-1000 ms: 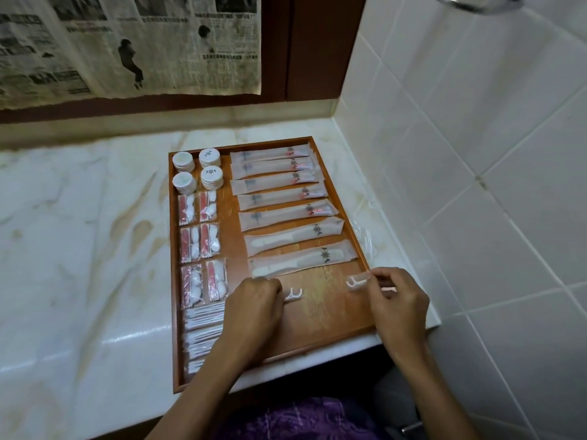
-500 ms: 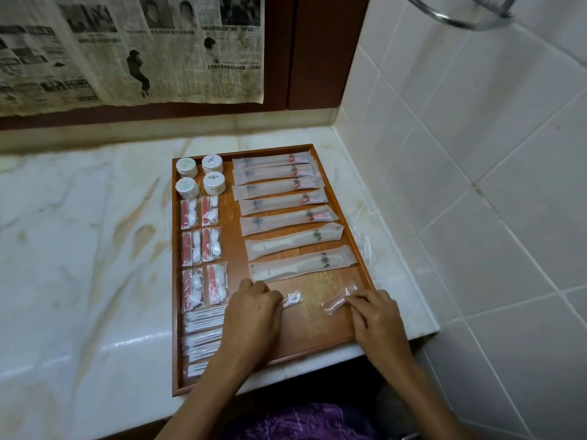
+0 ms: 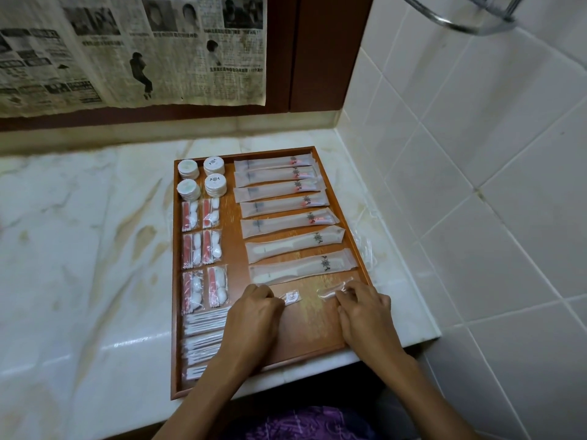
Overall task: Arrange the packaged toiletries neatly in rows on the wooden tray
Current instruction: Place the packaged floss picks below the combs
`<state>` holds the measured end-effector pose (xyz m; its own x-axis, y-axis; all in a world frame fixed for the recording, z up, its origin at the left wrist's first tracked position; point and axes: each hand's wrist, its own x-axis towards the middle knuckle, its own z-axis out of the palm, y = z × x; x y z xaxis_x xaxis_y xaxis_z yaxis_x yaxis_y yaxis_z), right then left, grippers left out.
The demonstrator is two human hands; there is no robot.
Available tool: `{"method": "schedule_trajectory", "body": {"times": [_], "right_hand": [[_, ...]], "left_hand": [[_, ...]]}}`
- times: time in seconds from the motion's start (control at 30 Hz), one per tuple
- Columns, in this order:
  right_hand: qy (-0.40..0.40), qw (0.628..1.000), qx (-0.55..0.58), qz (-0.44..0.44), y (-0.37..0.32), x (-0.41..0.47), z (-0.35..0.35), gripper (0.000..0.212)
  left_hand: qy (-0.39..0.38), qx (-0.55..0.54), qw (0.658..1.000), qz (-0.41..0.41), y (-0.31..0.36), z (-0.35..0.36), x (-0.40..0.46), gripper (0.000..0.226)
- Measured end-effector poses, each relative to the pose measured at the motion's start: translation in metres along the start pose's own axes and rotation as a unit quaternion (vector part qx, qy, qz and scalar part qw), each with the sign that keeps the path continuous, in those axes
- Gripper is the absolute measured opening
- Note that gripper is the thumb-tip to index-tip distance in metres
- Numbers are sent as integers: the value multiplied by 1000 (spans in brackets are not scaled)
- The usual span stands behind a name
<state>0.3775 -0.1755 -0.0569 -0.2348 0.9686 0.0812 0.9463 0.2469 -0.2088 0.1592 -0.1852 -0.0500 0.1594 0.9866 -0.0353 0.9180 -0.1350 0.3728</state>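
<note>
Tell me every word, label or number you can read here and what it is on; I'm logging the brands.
Newspaper on the wall: printed headlines and columns, too blurred to read.
Long packets on the wooden tray: a dark round emblem, no legible words.
Round white packs: a small emblem on top, unreadable.
Small sachet by the left hand: a printed mark, too small to read.
No legible text anywhere.
</note>
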Motion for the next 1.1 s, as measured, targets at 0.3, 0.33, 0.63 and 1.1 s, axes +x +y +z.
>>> {"method": "schedule_trajectory", "body": {"times": [0.3, 0.33, 0.63, 1.1], "right_hand": [[-27, 999, -29, 22, -7, 2, -2, 28], [-29, 999, -30, 22, -7, 3, -2, 28], [-13, 1000, -13, 23, -5, 3, 0, 27], [32, 999, 22, 26, -7, 0, -2, 27]], "left_hand": [[7, -5, 1000, -2, -7, 1, 8, 15], [5, -4, 1000, -1, -7, 2, 8, 15], [10, -9, 1000, 7, -5, 3, 9, 15], [29, -29, 999, 17, 1, 2, 8, 16]]}}
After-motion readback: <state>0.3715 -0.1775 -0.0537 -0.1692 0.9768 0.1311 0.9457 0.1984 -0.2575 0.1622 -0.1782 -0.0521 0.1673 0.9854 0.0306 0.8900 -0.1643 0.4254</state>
